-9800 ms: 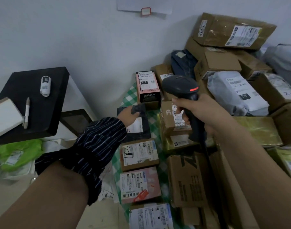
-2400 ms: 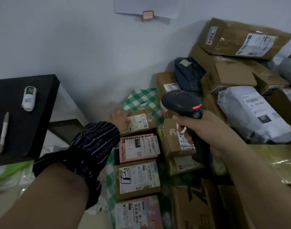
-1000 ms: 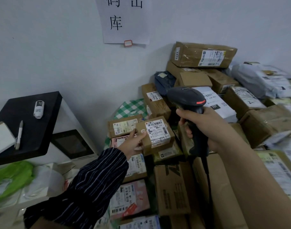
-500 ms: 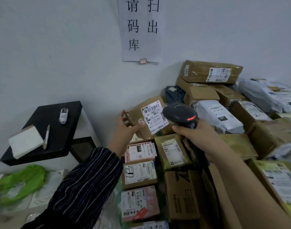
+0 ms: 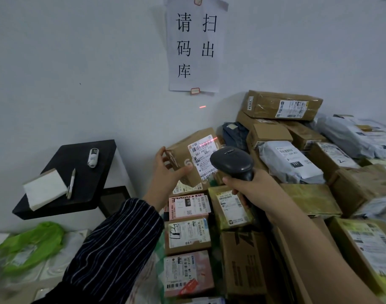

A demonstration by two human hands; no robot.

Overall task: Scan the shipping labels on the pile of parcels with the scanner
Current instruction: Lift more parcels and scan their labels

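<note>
My left hand (image 5: 165, 172) grips a small brown cardboard parcel (image 5: 181, 152) by its left end and holds it up, tilted, above the pile. Its white shipping label (image 5: 202, 157) faces me. My right hand (image 5: 251, 189) grips the handle of a black handheld scanner (image 5: 231, 163), whose head points at that label from just right of it. A red scan line crosses the top of the label, and a short red streak falls on the wall behind. A row of labelled parcels (image 5: 187, 235) lies below my left hand.
A large pile of brown boxes (image 5: 282, 105) and grey mailer bags (image 5: 290, 163) fills the right side against the white wall. A paper sign (image 5: 194, 44) hangs above. At left, a black shelf (image 5: 75, 172) carries a white pad, pen and small bottle; a green bag (image 5: 32, 244) lies below.
My left hand has lifted the small brown parcel off the row and tilted its label up. The scanner has swung toward it and its red line now shows on the label.
</note>
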